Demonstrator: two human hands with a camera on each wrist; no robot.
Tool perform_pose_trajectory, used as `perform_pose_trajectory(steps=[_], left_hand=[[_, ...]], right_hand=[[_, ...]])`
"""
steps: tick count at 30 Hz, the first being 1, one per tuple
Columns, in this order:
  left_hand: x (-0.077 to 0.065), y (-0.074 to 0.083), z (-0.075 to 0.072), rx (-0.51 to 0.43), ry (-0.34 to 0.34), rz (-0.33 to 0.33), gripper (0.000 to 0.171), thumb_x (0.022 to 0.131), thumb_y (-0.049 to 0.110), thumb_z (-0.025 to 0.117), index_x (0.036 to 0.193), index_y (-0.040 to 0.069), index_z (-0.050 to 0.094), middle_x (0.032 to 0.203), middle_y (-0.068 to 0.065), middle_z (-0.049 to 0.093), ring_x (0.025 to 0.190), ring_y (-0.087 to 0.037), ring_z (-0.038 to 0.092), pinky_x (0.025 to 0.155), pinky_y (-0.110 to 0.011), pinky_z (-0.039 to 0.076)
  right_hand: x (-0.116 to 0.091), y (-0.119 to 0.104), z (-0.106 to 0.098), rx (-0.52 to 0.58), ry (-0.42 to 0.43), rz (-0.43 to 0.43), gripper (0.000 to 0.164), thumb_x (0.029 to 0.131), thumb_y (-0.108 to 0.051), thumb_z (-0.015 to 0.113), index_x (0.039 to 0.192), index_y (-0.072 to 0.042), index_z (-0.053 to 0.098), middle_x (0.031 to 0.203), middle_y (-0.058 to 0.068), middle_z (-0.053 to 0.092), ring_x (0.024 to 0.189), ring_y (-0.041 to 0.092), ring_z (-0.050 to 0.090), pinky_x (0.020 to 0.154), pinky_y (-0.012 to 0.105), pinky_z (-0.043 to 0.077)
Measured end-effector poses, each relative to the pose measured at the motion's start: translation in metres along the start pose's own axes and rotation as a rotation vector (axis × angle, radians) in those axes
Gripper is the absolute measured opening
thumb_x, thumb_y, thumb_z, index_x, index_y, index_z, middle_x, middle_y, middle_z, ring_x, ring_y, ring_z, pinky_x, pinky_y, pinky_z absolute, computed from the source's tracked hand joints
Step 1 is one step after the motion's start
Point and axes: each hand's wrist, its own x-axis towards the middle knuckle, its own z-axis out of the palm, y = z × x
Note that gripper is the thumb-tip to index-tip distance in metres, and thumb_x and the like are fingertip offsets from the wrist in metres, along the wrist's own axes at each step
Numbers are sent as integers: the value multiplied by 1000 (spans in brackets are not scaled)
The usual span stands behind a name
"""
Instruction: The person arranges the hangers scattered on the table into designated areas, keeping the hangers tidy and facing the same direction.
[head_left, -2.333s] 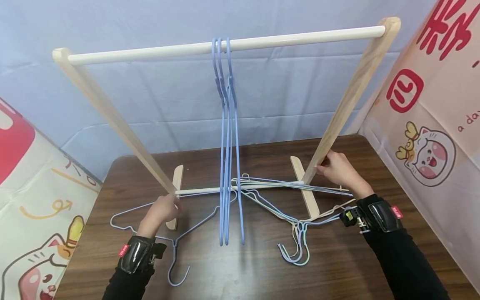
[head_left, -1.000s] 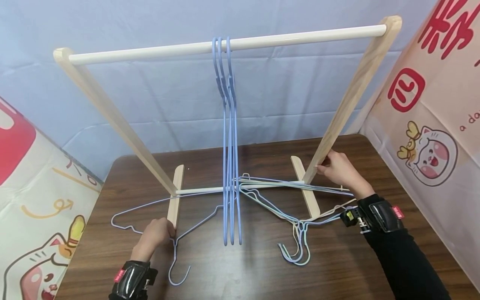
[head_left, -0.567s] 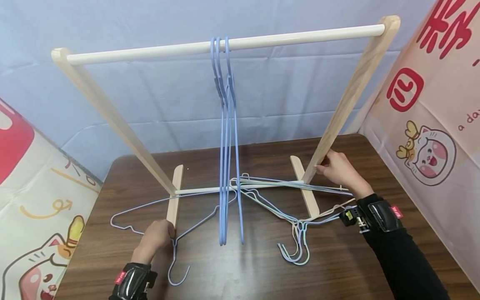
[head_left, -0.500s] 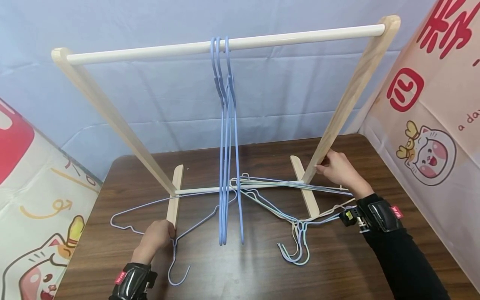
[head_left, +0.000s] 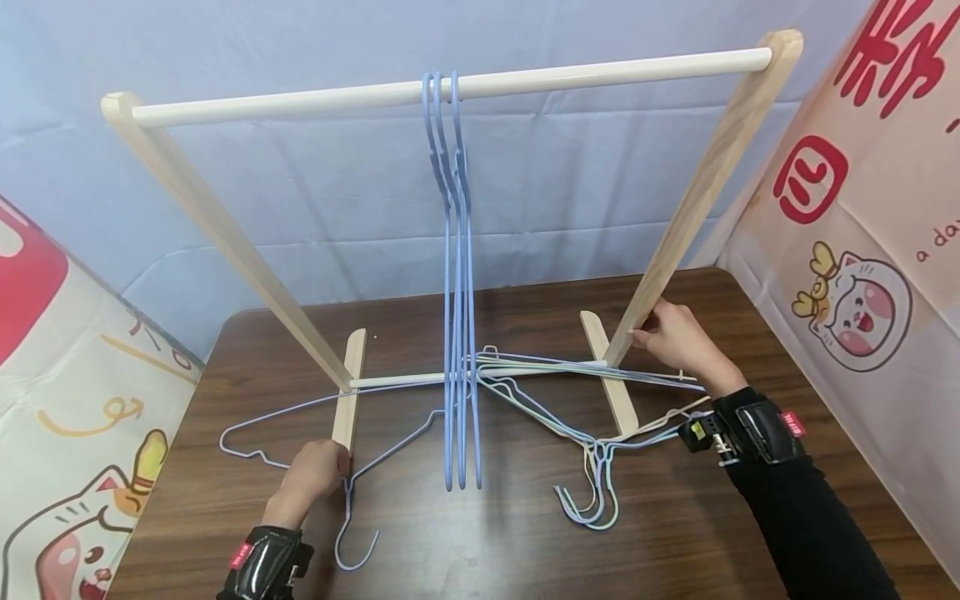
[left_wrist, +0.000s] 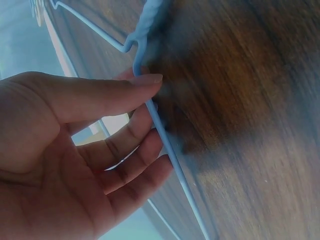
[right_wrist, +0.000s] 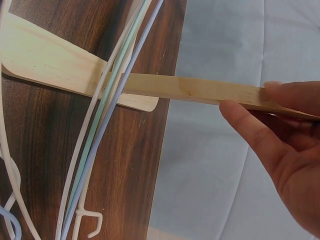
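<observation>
My left hand (head_left: 313,475) pinches a blue wire hanger (left_wrist: 165,132) just below its hook, thumb and fingers on the shoulder wire. That hanger lies on the table at the left, its hook toward me. On the other side, my right hand (head_left: 678,340) holds the right wooden upright (right_wrist: 180,87) of a garment rack near its foot, thumb and fingers on either side. Several blue hangers (head_left: 459,333) hang close together at the middle of the white top rail (head_left: 300,106). A pile of mixed hangers (head_left: 600,458), blue, green and cream, lies on the table by the right foot.
The rack's left foot (head_left: 347,417) and right foot (head_left: 618,400) stand on the brown wooden table (head_left: 465,550). A white lower bar (head_left: 397,382) joins the uprights. Blue cloth (head_left: 337,217) hangs behind, and printed panels stand at both sides.
My left hand has come from the base of the left upright toward me, onto the blue hanger by its hook. The hanging hangers sway slightly. My right hand stays put.
</observation>
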Motion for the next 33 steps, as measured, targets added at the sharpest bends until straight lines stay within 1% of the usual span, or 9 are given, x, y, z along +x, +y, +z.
perform_pose_trajectory(steps=[4,11,15,19,23,27,33], left_hand=[[0,1,0,2,-24,-26,20,78,-2,59,61,8,56,57,-1,47,50,-15,44,44,-26,37],[-2,2,-2,10,-68,-62,10,75,-4,60,68,4,61,61,-3,51,52,-16,46,45,-27,39],[-3,1,-3,19,-71,-65,13,74,-6,60,69,6,61,63,-4,53,53,-17,48,46,-29,40],[-4,1,-5,17,-61,-48,15,71,-7,60,68,7,60,63,-4,54,53,-18,48,46,-30,40],[-6,1,-9,12,-42,-26,12,71,-4,62,68,7,61,65,-4,56,54,-19,50,48,-31,42],[-7,1,-14,4,-25,-8,8,71,-1,63,70,7,63,67,-5,59,56,-20,52,50,-34,44],[-10,0,-23,-9,-1,24,7,69,1,63,67,7,61,67,-6,60,59,-23,54,53,-38,45]], right_hand=[[0,0,0,3,1,4,28,83,3,58,107,14,48,92,30,60,82,40,61,62,38,51],[1,0,1,-10,6,-6,27,83,2,60,105,13,50,89,29,61,80,39,62,60,36,51],[1,1,1,-13,9,-7,26,83,2,61,104,13,50,89,28,62,79,38,62,60,36,51],[1,1,1,-4,6,-5,26,83,3,60,105,13,49,90,29,61,81,39,62,62,39,52],[1,1,1,2,1,-6,27,83,3,59,107,13,49,91,29,61,81,40,61,63,40,52],[0,1,1,1,-1,-3,27,83,3,59,107,13,49,91,29,61,81,39,62,62,39,52],[0,1,1,1,-3,-1,28,84,2,59,107,13,48,91,29,61,82,39,61,63,39,52]])
